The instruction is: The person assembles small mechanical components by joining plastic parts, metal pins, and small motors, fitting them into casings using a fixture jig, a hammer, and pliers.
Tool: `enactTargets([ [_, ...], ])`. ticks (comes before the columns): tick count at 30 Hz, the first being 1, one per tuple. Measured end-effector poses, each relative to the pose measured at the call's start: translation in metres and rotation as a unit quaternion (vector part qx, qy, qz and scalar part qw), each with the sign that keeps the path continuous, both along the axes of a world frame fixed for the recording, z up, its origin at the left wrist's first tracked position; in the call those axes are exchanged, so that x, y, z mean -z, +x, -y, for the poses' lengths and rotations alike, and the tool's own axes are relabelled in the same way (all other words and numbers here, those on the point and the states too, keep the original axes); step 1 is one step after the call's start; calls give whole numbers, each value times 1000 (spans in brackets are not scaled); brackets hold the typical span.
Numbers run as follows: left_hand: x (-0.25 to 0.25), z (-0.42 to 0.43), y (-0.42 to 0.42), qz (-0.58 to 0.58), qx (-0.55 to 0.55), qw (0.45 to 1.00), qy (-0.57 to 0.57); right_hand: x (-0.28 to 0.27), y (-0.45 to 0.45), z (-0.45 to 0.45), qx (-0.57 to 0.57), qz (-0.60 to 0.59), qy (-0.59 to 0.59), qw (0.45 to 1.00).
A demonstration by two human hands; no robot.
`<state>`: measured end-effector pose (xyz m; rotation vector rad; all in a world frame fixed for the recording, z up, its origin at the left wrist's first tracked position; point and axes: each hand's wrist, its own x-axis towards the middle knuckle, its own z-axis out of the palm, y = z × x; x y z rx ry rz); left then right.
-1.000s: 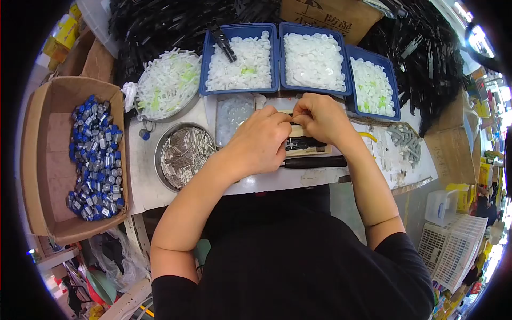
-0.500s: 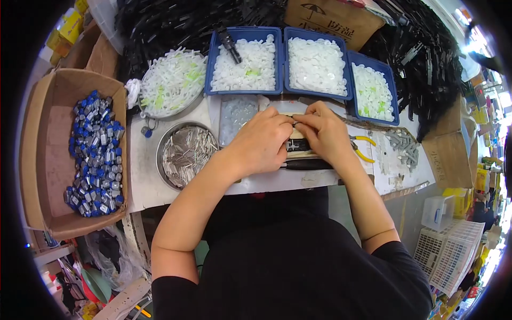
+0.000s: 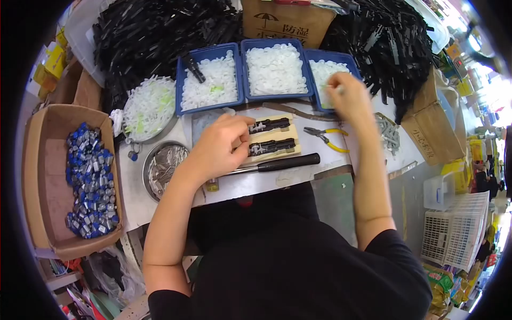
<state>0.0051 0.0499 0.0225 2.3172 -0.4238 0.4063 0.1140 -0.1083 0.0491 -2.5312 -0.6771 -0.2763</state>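
Note:
A pale wooden block (image 3: 290,141) holds two black plastic parts with metal pieces, the upper black part (image 3: 277,124) and the lower black part (image 3: 280,146). My left hand (image 3: 221,141) rests at the block's left end, fingertips at the upper part, with thumb and fingers apart and nothing seen between them. Over the right blue tray (image 3: 321,108) of white and greenish plastic pieces, my right hand (image 3: 349,98) is blurred, its thumb and fingers pinched together; what they hold is too small to make out. A black-handled hammer (image 3: 288,162) lies just in front of the block.
Yellow-handled pliers (image 3: 333,140) lie right of the block. Further back stand a middle blue tray (image 3: 244,74) and a left blue tray (image 3: 178,93). A metal bowl of pins (image 3: 160,165) and a cardboard box (image 3: 45,176) of blue-and-silver pieces are at left.
My right hand has left the wooden block and moved back and right to the right tray. My left hand stays by the block, which now shows more fully. The view has shifted.

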Motion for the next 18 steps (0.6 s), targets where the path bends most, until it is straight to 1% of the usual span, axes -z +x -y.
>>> enactTargets([
  [1,-2,-1,-5,-7,-17,999,-28,-4,7,9,19,45,-103,994],
  [2,-2,-1,-9,-9,-20,999,-25,-10,11,14,37,-26,-175,984],
  [4,0,-1,-18,-18,-61,993,-104,-10,13,13,15,-53,-191,980],
  [5,2,-1,-21,7,-85,992,-93,-9,12,12,17,-29,-192,981],
  [6,3,2,-25,7,-90,992,-92,-9,13,12,13,-28,-191,981],
  [8,5,7,-31,-40,-151,971,-182,-8,13,13,1,-15,-179,984],
  [10,9,8,-30,-21,-145,972,-185,-7,11,15,-2,-9,-172,985],
  [12,8,11,-28,-41,-164,962,-214,-7,8,16,-2,39,-133,990],
  [13,7,13,-27,-62,-151,956,-243,-7,5,14,-20,46,-66,997],
  [14,5,16,-24,-60,-152,956,-243,-6,-1,11,-38,50,1,998],
  [15,4,19,-21,-100,-122,921,-357,-2,-9,5,-97,-1,103,990],
  [16,3,22,-18,-138,-91,870,-464,2,-18,-3,-179,4,147,973],
  [17,2,24,-14,-152,-58,842,-514,0,-34,-11,-215,-83,143,963],
  [18,2,26,-11,-152,-62,842,-514,12,-38,-19,-334,-14,188,923],
])
